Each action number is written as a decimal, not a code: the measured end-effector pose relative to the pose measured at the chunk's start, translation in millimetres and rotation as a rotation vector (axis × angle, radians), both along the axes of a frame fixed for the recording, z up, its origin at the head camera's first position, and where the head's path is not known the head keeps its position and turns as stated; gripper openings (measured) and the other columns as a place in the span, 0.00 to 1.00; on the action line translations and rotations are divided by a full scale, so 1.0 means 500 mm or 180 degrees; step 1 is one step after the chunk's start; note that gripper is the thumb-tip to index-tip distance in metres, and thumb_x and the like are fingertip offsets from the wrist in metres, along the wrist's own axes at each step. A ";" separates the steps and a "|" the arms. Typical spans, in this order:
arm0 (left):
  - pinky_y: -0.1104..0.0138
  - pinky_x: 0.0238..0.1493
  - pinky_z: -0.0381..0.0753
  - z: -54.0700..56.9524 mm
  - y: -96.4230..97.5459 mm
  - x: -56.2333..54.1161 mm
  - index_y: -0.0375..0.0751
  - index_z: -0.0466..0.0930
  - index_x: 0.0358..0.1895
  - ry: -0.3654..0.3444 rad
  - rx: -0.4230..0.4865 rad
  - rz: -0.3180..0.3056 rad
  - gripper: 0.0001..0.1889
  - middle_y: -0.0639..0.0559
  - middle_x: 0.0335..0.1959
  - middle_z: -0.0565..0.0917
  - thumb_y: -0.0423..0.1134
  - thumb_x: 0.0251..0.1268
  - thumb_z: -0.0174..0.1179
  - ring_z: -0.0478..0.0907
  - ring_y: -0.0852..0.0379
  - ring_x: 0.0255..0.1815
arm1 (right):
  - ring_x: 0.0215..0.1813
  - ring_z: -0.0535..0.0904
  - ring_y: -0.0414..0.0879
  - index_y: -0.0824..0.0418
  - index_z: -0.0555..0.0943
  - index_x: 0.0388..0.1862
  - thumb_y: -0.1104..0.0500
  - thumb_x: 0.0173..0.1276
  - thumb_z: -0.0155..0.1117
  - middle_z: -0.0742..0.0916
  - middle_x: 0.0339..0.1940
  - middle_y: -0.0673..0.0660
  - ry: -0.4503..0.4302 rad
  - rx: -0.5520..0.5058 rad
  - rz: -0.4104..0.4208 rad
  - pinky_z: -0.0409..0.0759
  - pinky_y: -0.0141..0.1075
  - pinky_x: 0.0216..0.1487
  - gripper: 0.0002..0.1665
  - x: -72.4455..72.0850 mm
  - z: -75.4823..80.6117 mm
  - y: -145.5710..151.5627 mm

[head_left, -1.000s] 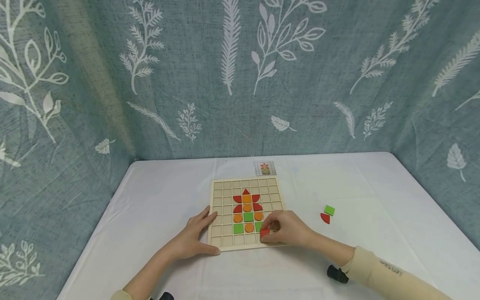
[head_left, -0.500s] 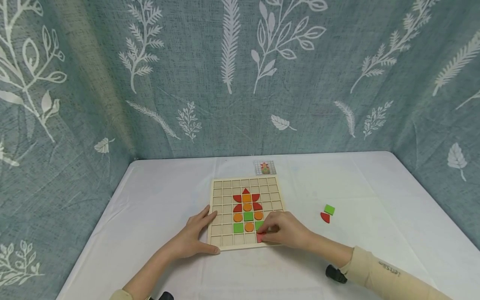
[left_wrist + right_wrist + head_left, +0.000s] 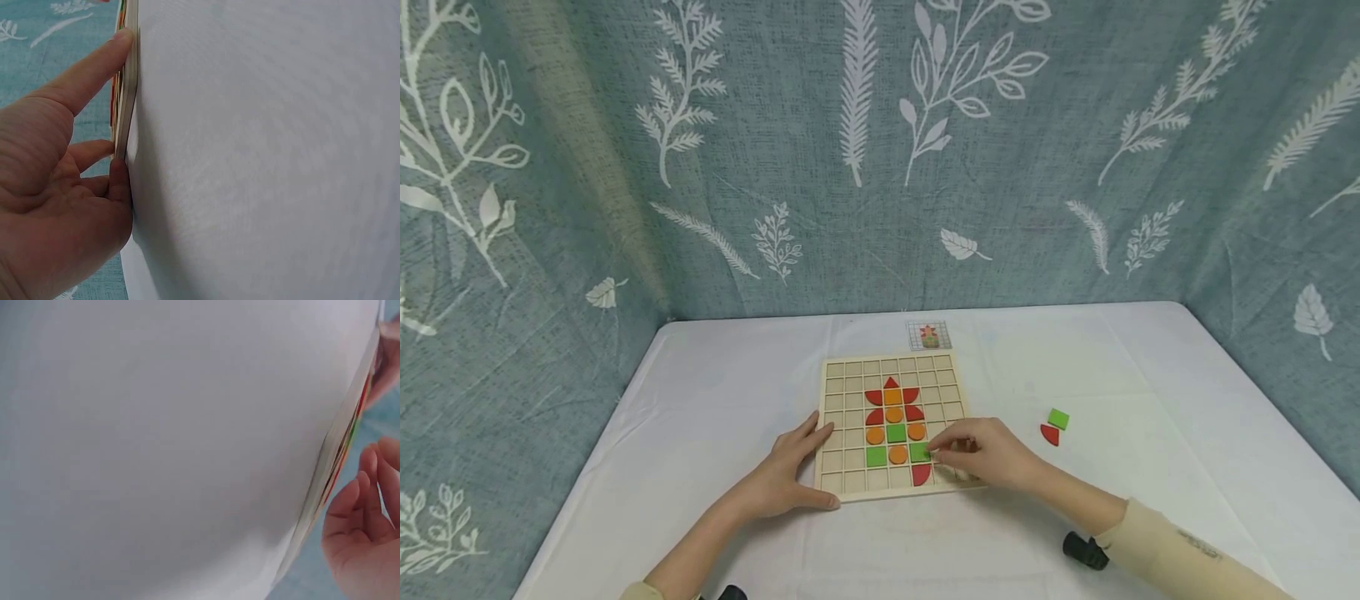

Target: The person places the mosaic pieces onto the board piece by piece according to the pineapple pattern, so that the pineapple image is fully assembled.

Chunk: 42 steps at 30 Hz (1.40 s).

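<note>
A wooden grid board (image 3: 842,482) lies flat on the table, bearing red, orange and green tiles in a flower-like pattern. At its front left corner rests my left hand (image 3: 790,475), the straight thumb against the front edge and the fingertips at the left side. A red quarter-circle tile (image 3: 921,475) sits in the front row of cells, just below a green square tile (image 3: 919,452). Over the board's right part, beside that green square, hovers my right hand (image 3: 988,452), its fingers loosely bent with nothing visible between them. In the right wrist view, the fingers (image 3: 344,500) are apart from the board's edge.
A small pattern card (image 3: 928,335) lies behind the board. To the right, a loose green square (image 3: 1058,419) and a red quarter-circle piece (image 3: 1050,434) lie on the white tablecloth (image 3: 730,375). A patterned curtain (image 3: 820,142) stands behind the table.
My right hand has let go of the red quarter-circle tile in the front row and drawn back up and to the right. The left hand has stayed at the board's corner.
</note>
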<state>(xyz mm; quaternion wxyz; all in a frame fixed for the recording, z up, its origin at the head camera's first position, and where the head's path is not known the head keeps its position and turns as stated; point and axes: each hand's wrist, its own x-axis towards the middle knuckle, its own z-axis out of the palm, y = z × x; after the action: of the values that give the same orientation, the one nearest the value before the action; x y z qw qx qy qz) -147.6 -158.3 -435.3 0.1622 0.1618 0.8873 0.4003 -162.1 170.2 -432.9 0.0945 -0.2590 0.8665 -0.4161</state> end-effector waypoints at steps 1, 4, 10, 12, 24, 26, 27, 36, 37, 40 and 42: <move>0.37 0.68 0.50 0.000 0.000 0.000 0.36 0.59 0.74 0.0001 -0.0002 0.0001 0.54 0.39 0.79 0.45 0.48 0.42 0.79 0.41 0.35 0.76 | 0.32 0.75 0.38 0.54 0.88 0.42 0.58 0.67 0.67 0.86 0.35 0.43 0.0013 0.0016 -0.0104 0.75 0.30 0.31 0.07 -0.001 0.001 0.010; 0.37 0.68 0.50 -0.001 -0.001 0.001 0.36 0.59 0.74 -0.0004 0.0000 -0.0001 0.54 0.39 0.79 0.46 0.48 0.42 0.78 0.42 0.35 0.76 | 0.34 0.77 0.40 0.53 0.87 0.40 0.57 0.67 0.67 0.86 0.33 0.44 -0.0009 0.0046 -0.0413 0.76 0.31 0.33 0.05 -0.002 0.003 0.045; 0.37 0.68 0.50 -0.003 -0.002 0.002 0.37 0.59 0.74 -0.0015 0.0017 0.0000 0.54 0.39 0.79 0.46 0.48 0.42 0.79 0.42 0.36 0.76 | 0.33 0.80 0.46 0.59 0.85 0.42 0.59 0.67 0.66 0.86 0.34 0.51 -0.0276 -0.0020 -0.0929 0.78 0.35 0.31 0.07 -0.001 0.006 0.127; 0.37 0.68 0.50 -0.003 -0.003 0.002 0.37 0.59 0.74 -0.0015 0.0018 0.0001 0.54 0.39 0.79 0.45 0.48 0.42 0.79 0.42 0.36 0.76 | 0.32 0.80 0.47 0.61 0.83 0.43 0.59 0.67 0.66 0.86 0.34 0.53 -0.0388 -0.0009 -0.1106 0.78 0.35 0.30 0.08 -0.001 0.007 0.154; 0.37 0.68 0.50 -0.003 -0.001 0.002 0.37 0.59 0.74 0.0018 0.0007 -0.0006 0.54 0.39 0.79 0.45 0.48 0.43 0.78 0.42 0.36 0.76 | 0.40 0.79 0.48 0.66 0.79 0.54 0.56 0.66 0.68 0.84 0.45 0.61 -0.0479 0.0326 -0.1615 0.78 0.37 0.36 0.22 0.002 0.016 0.282; 0.37 0.68 0.50 -0.002 -0.001 0.002 0.37 0.59 0.74 0.0018 0.0003 -0.0001 0.54 0.39 0.79 0.46 0.48 0.43 0.78 0.42 0.36 0.76 | 0.42 0.78 0.48 0.67 0.78 0.55 0.56 0.65 0.69 0.84 0.47 0.61 -0.0465 0.0465 -0.1661 0.77 0.36 0.36 0.24 0.001 0.014 0.291; 0.37 0.68 0.51 -0.002 -0.001 0.002 0.37 0.59 0.74 0.0016 0.0001 0.0001 0.54 0.39 0.79 0.46 0.48 0.42 0.78 0.43 0.36 0.76 | 0.41 0.76 0.48 0.67 0.78 0.56 0.55 0.64 0.69 0.83 0.47 0.61 -0.0464 0.0526 -0.1667 0.76 0.36 0.36 0.25 0.000 0.012 0.294; 0.37 0.68 0.50 -0.003 0.000 0.000 0.36 0.58 0.74 0.0003 0.0013 -0.0011 0.54 0.39 0.79 0.45 0.48 0.43 0.78 0.42 0.35 0.76 | 0.37 0.71 0.48 0.64 0.80 0.52 0.51 0.60 0.72 0.80 0.42 0.56 -0.0550 0.0647 -0.1669 0.72 0.37 0.35 0.26 -0.009 0.004 0.290; 0.37 0.68 0.50 -0.003 0.000 0.000 0.36 0.58 0.74 0.0003 0.0010 -0.0013 0.54 0.39 0.79 0.45 0.48 0.43 0.78 0.41 0.35 0.76 | 0.37 0.71 0.48 0.64 0.80 0.52 0.51 0.60 0.72 0.80 0.41 0.56 -0.0562 0.0641 -0.1671 0.71 0.37 0.34 0.25 -0.011 0.004 0.289; 0.37 0.68 0.50 -0.002 -0.001 -0.002 0.36 0.58 0.75 0.0001 0.0004 -0.0004 0.54 0.39 0.79 0.45 0.49 0.43 0.78 0.41 0.35 0.76 | 0.36 0.70 0.48 0.64 0.80 0.51 0.52 0.60 0.72 0.79 0.40 0.55 -0.0553 0.0661 -0.1698 0.70 0.37 0.33 0.24 -0.013 0.003 0.286; 0.37 0.68 0.50 -0.002 -0.002 -0.003 0.37 0.59 0.75 0.0003 0.0002 -0.0002 0.54 0.39 0.79 0.46 0.49 0.43 0.78 0.42 0.36 0.76 | 0.36 0.70 0.48 0.65 0.81 0.50 0.51 0.60 0.72 0.80 0.39 0.55 -0.0510 0.0699 -0.1715 0.70 0.37 0.33 0.24 -0.013 0.003 0.286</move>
<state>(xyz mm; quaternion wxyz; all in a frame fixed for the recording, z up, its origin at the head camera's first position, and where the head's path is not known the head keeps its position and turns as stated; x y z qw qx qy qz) -148.9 -159.0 -436.4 0.1619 0.1622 0.8872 0.4004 -168.8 313.3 -431.2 0.0762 0.0257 0.9337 -0.3490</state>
